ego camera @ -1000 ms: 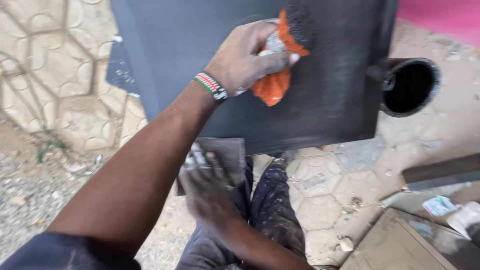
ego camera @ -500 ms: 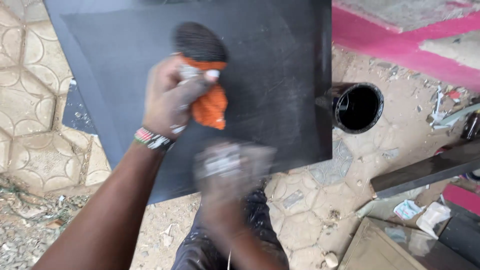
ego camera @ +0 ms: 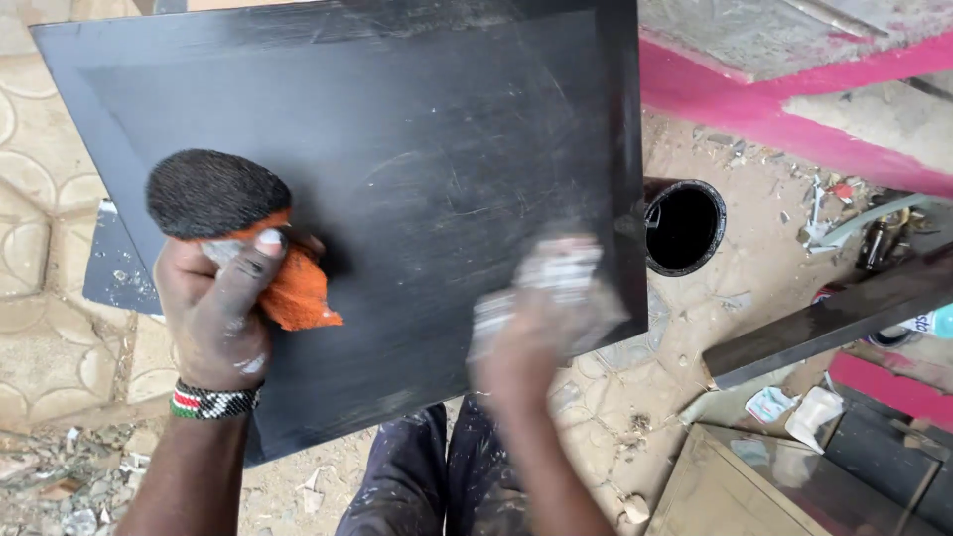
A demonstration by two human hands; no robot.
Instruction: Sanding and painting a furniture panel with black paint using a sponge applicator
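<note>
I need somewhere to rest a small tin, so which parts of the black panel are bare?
The black flat panel is bare across its upper middle and top right, between the left hand with its orange cloth pad and the black round pipe opening. The lower right edge is crowded by the blurred right hand.

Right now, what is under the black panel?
Below the black panel, paint-spattered trouser legs, patterned paving and a black pipe opening show around its edges. Whatever supports it is covered.
</note>
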